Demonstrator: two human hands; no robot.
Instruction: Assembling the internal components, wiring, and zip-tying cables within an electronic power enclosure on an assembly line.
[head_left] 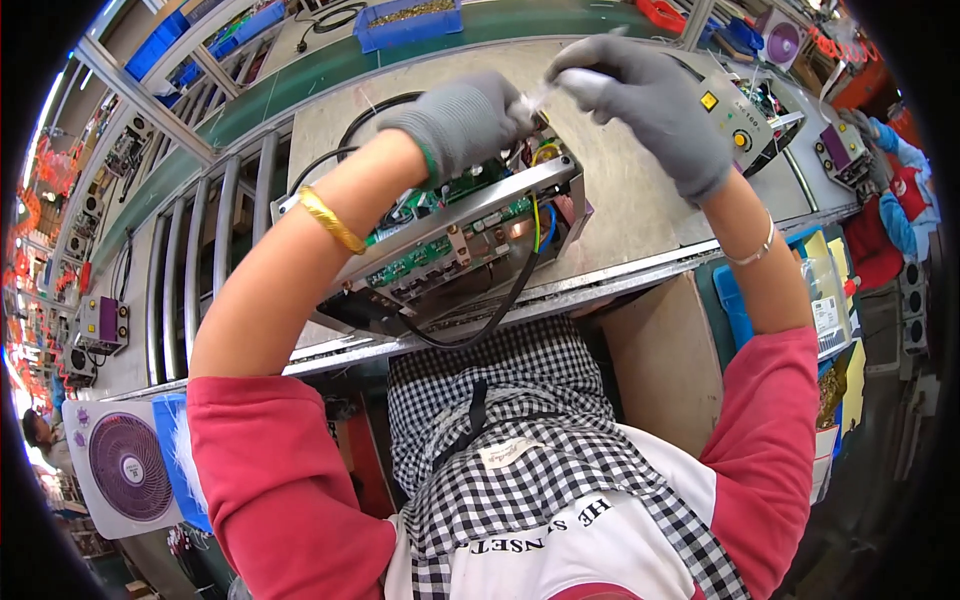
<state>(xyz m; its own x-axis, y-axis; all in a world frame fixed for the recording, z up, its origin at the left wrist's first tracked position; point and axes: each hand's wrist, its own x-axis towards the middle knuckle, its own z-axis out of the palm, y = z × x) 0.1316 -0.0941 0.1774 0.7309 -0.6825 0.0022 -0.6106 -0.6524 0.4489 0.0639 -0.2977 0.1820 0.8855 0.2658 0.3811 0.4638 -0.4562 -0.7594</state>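
Note:
Both my hands wear grey gloves and are raised above an opened electronic unit [447, 225], a metal chassis with green circuit boards, yellow-green and blue wires and a thick black cable. My left hand [465, 115] is closed at the unit's far edge, its fingertips pressed together. To its right, my right hand [655, 110] is pinched, thumb and fingers close to each other. Between the fingertips shows a small whitish, translucent piece [540, 97], blurred, its kind unclear. It seems to reach from one hand to the other.
A second unit with a grey panel and yellow knob [741, 140] stands at the right of the metal-topped bench [625, 215]. Rollers [195, 255] run along the left. A blue bin of small brass-coloured parts [408, 25] sits at the back. A fan [132, 467] is at lower left.

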